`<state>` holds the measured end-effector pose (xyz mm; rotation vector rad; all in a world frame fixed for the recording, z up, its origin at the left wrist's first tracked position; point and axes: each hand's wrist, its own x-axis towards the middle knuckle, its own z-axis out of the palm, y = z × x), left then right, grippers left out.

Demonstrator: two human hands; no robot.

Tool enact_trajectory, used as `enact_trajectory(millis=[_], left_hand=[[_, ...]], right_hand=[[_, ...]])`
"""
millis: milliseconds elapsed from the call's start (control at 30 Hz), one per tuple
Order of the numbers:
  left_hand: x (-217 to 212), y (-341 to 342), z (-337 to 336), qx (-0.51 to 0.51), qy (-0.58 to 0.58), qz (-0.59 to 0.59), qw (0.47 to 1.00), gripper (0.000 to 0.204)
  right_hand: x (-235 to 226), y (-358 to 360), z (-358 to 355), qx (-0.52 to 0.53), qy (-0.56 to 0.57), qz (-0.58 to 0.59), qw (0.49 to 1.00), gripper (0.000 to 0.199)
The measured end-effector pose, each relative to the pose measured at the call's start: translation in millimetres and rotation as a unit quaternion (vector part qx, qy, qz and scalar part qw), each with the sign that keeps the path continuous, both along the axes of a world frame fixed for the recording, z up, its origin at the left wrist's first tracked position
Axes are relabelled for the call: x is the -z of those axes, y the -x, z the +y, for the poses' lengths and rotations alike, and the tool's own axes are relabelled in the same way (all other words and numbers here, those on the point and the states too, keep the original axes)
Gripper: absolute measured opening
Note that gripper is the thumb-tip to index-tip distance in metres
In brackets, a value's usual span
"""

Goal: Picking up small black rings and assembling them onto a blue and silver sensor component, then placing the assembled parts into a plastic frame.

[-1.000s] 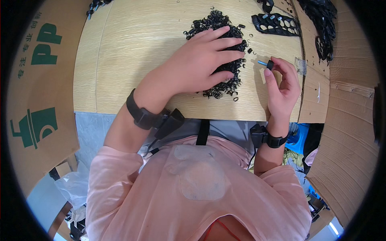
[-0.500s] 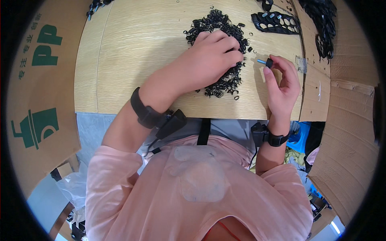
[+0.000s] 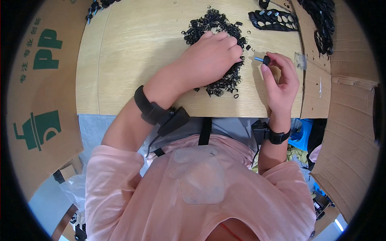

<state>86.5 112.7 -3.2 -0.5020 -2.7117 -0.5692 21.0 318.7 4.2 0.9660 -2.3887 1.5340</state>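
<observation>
Two bare hands work over a pale wooden table [image 3: 132, 60], seen from the head camera looking straight down. A heap of small black rings [image 3: 215, 28] lies on the far middle of the table and serves as the landmark.

Left hand [image 3: 209, 60] rests palm down on the near side of the heap, fingers curled together with the tips buried in the rings; whether they pinch one cannot be told. A black wristband [image 3: 146, 105] sits on that wrist, near the table's front edge.

Right hand [image 3: 281, 82] is raised just right of the heap, apart from it. Its thumb and forefinger are pressed together on a small black piece with a blue tip [image 3: 263, 60], the tip pointing back toward the heap. A second black band [image 3: 277, 136] wraps this wrist.

Beyond and right of the heap lies a flat black frame with holes [image 3: 273, 20]. Brown cardboard [image 3: 36, 88] stands well left of the heap, beside the table. A pink sleeve [image 3: 108, 176] fills the lower view.
</observation>
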Motion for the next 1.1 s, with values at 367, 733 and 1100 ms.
enact_trajectory(millis=[367,733,1100], left_hand=[[-15,-7,-11,0.022,-0.147,0.005,0.989,0.023],[-30,-13,-23,0.038,-0.416,-0.058,0.907,0.046],[-16,14,-117,-0.237,-0.175,-0.056,0.954,0.054]], right_hand=[[-5,0,1,0.011,-0.002,0.017,1.0,0.026],[-13,-3,5,0.033,0.008,0.011,0.999,0.024],[6,0,1,-0.043,0.162,-0.152,0.974,0.021]])
